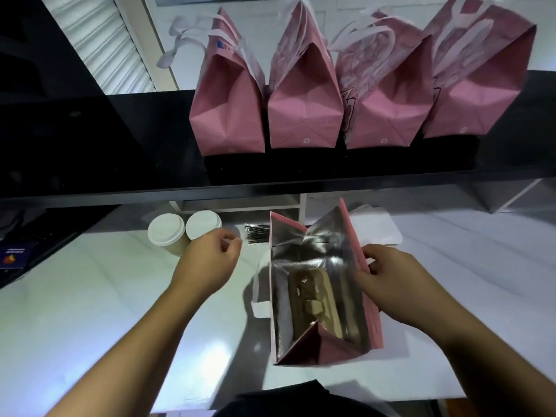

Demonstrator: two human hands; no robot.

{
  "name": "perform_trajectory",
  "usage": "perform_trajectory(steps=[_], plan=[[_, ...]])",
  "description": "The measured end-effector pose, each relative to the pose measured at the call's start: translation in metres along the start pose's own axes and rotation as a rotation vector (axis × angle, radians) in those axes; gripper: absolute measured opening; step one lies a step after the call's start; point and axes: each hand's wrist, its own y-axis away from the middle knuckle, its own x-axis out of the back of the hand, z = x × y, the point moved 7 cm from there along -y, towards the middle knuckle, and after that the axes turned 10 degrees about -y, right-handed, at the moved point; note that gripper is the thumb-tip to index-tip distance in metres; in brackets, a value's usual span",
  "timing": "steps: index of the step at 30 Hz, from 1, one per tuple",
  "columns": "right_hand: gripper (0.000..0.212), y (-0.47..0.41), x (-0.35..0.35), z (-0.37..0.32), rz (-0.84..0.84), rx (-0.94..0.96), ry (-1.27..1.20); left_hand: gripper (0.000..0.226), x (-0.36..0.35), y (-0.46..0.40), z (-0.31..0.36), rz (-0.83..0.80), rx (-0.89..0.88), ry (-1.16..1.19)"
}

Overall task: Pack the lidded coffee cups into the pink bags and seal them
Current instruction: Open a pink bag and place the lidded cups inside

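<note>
Head view. Open bag [323, 296] stands on the white table [90, 311], mouth up, silver lining showing. A brown cardboard tray [313, 299] lies at its bottom; no cup seen inside.

Right hand [391, 284]: thumb and fingers pinch the bag's right wall at the rim, thumb inside, fingers outside. Fingers clamped on the pink edge.

Left hand [207, 263]: over the table, left of the bag and apart from it, just beside the cups. Fingers loosely curled, tips close to the thumb; nothing seen held. Motion blur at the fingertips, so contact with anything cannot be told.

Two lidded cups [165, 233] and [203, 225] stand upright side by side on the table at far left, white lids on, touching or nearly so. Second cup is partly behind the left hand.

A bundle of dark ties [258, 233] lies on the table between the cups and the bag. White sheets [379, 227] lie behind the bag.

On the black shelf [120, 145] above: four closed bags [304, 94] in a row, tops folded shut, white handles up.
</note>
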Motion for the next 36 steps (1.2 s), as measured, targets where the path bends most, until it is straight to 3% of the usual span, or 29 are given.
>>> perform_trajectory(steps=[5, 8, 13, 18, 26, 31, 36], plan=[[0.013, 0.003, -0.003, -0.004, -0.062, -0.036, -0.09, 0.044, -0.018, -0.044, -0.049, 0.002, 0.042, -0.202], [0.014, 0.003, -0.006, -0.006, -0.086, -0.053, -0.084, 0.053, -0.021, -0.063, -0.063, 0.062, 0.023, -0.272], [0.014, 0.0, -0.009, -0.004, -0.092, -0.098, -0.126, 0.074, -0.034, -0.09, -0.073, 0.022, 0.025, -0.436], [0.016, -0.005, -0.01, -0.001, -0.064, -0.139, -0.115, 0.077, -0.045, -0.106, -0.081, -0.014, 0.037, -0.498], [0.016, -0.009, -0.011, 0.0, -0.047, -0.129, -0.078, 0.079, -0.038, -0.102, -0.075, -0.019, 0.041, -0.438], [0.018, -0.008, -0.008, -0.001, -0.085, -0.107, -0.118, 0.099, -0.003, -0.059, -0.05, -0.012, 0.015, -0.277], [0.024, -0.006, -0.006, -0.002, -0.12, -0.074, -0.09, 0.094, 0.063, 0.006, 0.005, 0.139, -0.147, -0.075]])
